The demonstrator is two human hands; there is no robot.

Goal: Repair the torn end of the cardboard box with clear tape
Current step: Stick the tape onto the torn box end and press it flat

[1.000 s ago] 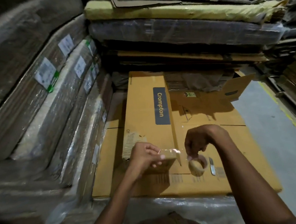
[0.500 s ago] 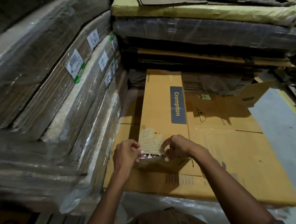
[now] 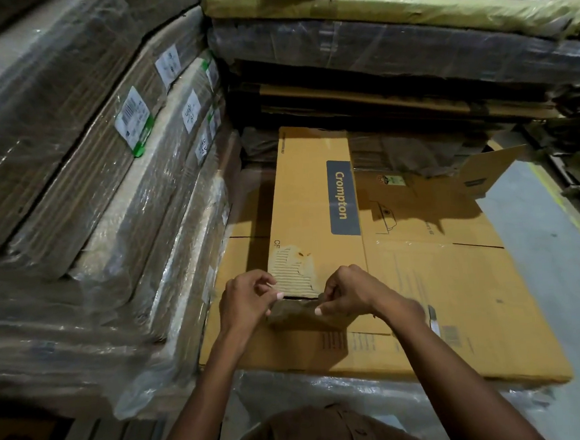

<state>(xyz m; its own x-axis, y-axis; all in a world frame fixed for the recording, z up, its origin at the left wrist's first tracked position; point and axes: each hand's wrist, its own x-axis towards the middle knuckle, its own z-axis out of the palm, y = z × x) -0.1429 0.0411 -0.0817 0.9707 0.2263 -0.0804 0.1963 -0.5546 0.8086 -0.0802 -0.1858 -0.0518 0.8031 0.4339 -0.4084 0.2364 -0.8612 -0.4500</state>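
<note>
A long yellow Crompton cardboard box lies on flat cardboard sheets, its near end toward me. The top skin near that end is torn off, and a patch of exposed corrugation shows. A glossy strip of clear tape spans the near end edge. My left hand pinches the strip at the box's left corner. My right hand pinches it at the right corner, thumb on the end face. The tape roll is not in view.
Plastic-wrapped bundles of flat cardboard rise close on the left, and more stacks stand behind. A small cutter lies on the sheets behind my right forearm. An open box flap sticks up at the right, beside grey floor.
One second ago my right hand held the tape roll and my left held the tape's free end. Both hands have since come to the box's torn end, and the roll is gone from view.
</note>
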